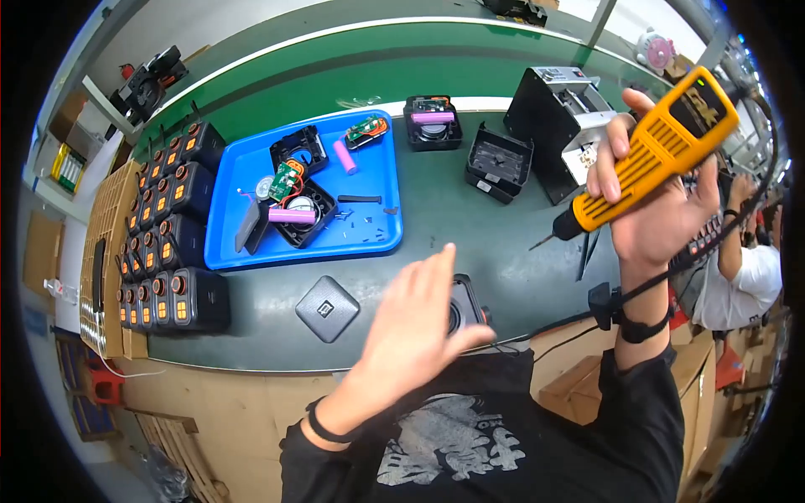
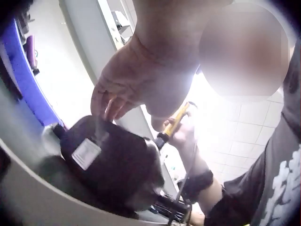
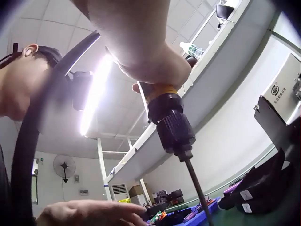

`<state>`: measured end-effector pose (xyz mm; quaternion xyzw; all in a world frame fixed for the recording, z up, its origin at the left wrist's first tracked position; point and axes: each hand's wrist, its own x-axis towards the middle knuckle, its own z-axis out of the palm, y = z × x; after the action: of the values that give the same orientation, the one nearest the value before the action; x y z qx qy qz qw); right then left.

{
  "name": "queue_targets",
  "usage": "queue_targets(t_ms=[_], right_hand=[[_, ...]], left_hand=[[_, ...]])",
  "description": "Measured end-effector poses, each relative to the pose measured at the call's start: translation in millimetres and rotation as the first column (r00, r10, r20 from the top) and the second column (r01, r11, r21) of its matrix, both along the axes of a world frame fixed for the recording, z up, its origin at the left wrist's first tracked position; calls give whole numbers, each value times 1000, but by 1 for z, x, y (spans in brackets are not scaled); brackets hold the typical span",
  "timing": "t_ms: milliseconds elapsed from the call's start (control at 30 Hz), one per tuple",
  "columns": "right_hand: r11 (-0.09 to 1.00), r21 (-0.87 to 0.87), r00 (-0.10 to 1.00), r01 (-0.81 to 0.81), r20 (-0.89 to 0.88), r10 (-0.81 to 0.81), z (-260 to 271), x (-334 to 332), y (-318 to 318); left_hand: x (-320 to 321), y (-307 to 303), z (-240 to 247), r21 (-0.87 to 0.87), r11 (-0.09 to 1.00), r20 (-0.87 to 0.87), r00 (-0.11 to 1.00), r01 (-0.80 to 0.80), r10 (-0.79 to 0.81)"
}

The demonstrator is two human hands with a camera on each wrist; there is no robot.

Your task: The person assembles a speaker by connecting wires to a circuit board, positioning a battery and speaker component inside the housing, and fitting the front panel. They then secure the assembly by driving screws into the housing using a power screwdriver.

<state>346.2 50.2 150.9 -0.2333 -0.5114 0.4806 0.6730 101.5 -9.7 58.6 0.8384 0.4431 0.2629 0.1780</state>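
My right hand [image 1: 658,222], raised at the right of the bench, grips a yellow electric screwdriver [image 1: 662,149] whose bit points down and left. In the right wrist view the black chuck [image 3: 174,127] and long bit hang below that hand. My left hand [image 1: 411,323] is over the near edge of the bench with fingers straight. Partly hidden under it is a black device housing [image 1: 466,306]. The left wrist view has this housing with a white label [image 2: 86,154] on its side, the fingertips right at its upper edge. A dark square cover [image 1: 327,308] lies to the left.
A blue tray [image 1: 373,180] holds opened housings, pink battery cells, circuit boards and small screws. Rows of black boxes with orange knobs [image 1: 197,300] stand at left. Behind are an open black shell [image 1: 499,159] and a metal-topped machine [image 1: 545,109]. A cable [image 1: 721,243] trails from the screwdriver.
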Motion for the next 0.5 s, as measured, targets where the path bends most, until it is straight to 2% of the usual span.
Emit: queue_targets(t_ms=[33, 67, 133, 167, 200, 233, 267, 333, 367, 500], right_hand=[[1000, 18, 1000, -14, 11, 13, -3, 1, -6], [999, 36, 999, -27, 22, 26, -6, 2, -11], [997, 79, 1000, 25, 14, -26, -15, 4, -20], [986, 165, 1000, -7, 27, 2, -21, 8, -21], [967, 249, 999, -42, 44, 32, -28, 13, -22], [965, 257, 997, -53, 68, 37, -33, 21, -25], [983, 179, 999, 42, 24, -47, -35, 20, -35], [986, 159, 998, 42, 40, -49, -41, 25, -40], [983, 183, 1000, -17, 27, 13, -45, 27, -40], [979, 202, 999, -39, 26, 35, -49, 28, -39]], left_hand=[[-7, 4, 5, -79, 996, 38, 998, -49, 52], [-13, 9, 5, 11, 994, 72, 992, -108, 107], [-21, 23, 3, -55, 987, 54, 987, -149, 152], [-23, 30, -2, -58, 987, 49, 987, -152, 155], [-25, 37, -9, -61, 991, 15, 993, -117, 118], [-25, 44, -13, -65, 994, -19, 996, -83, 82], [-23, 49, -14, -70, 993, -26, 996, -90, 88], [-20, 59, -15, -172, 985, -79, 996, 27, -41], [-18, 62, -14, -180, 983, -88, 995, 24, -40], [-8, 74, -12, -176, 976, -142, 977, 132, -157]])
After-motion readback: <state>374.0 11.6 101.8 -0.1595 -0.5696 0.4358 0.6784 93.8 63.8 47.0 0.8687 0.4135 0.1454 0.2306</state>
